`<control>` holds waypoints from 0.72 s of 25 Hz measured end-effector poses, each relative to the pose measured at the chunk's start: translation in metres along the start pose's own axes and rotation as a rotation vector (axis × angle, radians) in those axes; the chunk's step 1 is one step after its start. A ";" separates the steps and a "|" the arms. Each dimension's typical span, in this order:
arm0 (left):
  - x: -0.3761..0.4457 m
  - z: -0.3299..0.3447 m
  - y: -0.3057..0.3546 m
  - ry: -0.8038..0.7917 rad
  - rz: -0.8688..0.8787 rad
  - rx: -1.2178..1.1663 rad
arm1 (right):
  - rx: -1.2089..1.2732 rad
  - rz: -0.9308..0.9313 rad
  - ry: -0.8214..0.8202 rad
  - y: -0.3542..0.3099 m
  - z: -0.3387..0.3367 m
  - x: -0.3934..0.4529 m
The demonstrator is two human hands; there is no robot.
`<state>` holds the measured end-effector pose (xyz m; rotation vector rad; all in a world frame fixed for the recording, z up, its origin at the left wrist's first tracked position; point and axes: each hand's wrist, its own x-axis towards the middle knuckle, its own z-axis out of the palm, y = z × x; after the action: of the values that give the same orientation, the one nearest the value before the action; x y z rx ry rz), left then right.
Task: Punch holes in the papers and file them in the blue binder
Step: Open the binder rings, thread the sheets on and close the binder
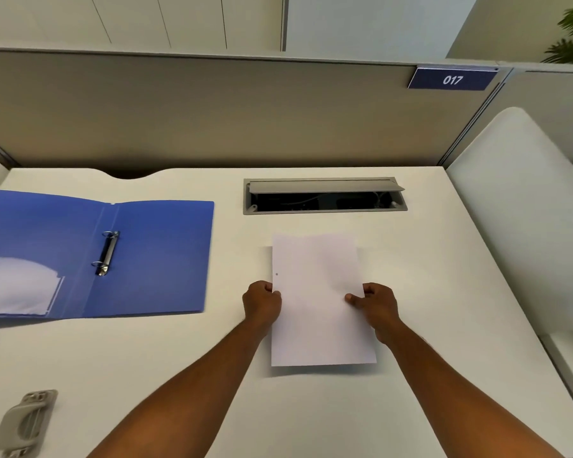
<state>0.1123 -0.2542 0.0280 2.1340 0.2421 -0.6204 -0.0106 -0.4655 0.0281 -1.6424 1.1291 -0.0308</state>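
I hold a stack of white papers (318, 305) above the desk's middle, with a punched hole visible near its left edge. My left hand (262, 304) grips the left edge and my right hand (374, 305) grips the right edge. The blue binder (159, 256) lies open flat at the left, its two metal rings (106, 252) at the spine and a clear pocket on its left inner cover. A grey hole punch (25, 423) sits at the near left corner of the desk.
The white desk (427, 292) has an open grey cable tray (325, 196) at the back centre. A beige partition stands behind with a blue "017" sign (452, 79). A white chair back (526, 209) is at the right.
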 end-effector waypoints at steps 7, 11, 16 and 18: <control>0.024 0.028 0.016 0.072 0.044 0.132 | -0.185 -0.037 0.100 -0.007 -0.002 0.036; 0.025 0.028 0.015 0.062 0.023 0.114 | -0.288 -0.012 0.120 -0.002 -0.005 0.041; 0.016 0.010 0.007 0.082 0.015 0.108 | -0.379 -0.031 0.218 0.004 -0.006 0.025; 0.010 -0.009 -0.005 0.095 -0.003 0.100 | -0.379 -0.092 0.278 0.005 0.001 0.009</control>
<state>0.1218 -0.2449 0.0237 2.2630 0.2713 -0.5440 -0.0085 -0.4708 0.0194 -2.0749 1.3275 -0.1133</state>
